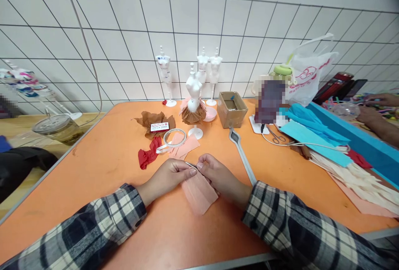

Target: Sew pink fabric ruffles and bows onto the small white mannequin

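Note:
A piece of thin peach crepe paper point(200, 195) hangs from my fingers over the orange table, its lower edge towards me. My left hand point(170, 178) is closed, pinching the paper's upper edge between thumb and forefinger. On the other side my right hand point(220, 174) is closed, its fingertips around a thin, pointed metal tool point(191, 165) that lies along the paper's top edge. Most of the tool is hidden by the fingers, so its kind is unclear. Just beyond my hands lie more peach paper pieces point(188, 147) and a roll of white tape point(165, 140).
A small white mannequin point(193, 85) wears a brown paper skirt point(193, 116). Red paper point(149, 153), a small box point(159, 127), a cardboard box point(232, 114), scissors point(277, 138) and blue paper point(318, 141) lie around. Another person's hands point(377, 112) are far right.

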The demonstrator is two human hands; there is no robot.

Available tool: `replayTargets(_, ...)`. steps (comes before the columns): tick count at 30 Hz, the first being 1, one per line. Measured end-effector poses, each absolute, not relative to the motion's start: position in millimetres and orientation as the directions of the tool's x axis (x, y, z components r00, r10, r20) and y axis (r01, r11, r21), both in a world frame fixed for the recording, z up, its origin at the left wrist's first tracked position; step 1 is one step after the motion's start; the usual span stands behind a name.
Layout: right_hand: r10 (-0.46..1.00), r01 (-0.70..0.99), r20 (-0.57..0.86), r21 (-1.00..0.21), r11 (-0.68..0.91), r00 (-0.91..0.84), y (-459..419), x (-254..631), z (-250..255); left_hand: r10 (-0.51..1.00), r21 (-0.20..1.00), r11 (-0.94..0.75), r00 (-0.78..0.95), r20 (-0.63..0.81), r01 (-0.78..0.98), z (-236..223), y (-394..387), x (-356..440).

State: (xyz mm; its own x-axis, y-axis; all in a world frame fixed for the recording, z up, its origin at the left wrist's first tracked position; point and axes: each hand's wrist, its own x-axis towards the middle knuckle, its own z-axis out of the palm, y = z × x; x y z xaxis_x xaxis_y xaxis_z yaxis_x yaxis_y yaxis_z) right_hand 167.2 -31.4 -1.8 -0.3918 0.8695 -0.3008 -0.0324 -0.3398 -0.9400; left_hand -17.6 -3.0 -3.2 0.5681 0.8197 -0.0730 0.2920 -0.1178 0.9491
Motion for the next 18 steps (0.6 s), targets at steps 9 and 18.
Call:
replayTargets(9,0.887,-0.066,-0.256,-0.951,-0.303,-0.385,-29.4,167.8,-4.9,0.827,0.939,-0.138,0.558,-0.066,0.315,-5.1,-1.8,-16.7)
replayTargets(18,0.84,-0.067,-0.341,-0.912,-0.404,-0.421,-31.9,168.5,-0.1,0.808,0.95,-0.123,0.584,-0.073,0.288,-4.2,-2.0,-16.5)
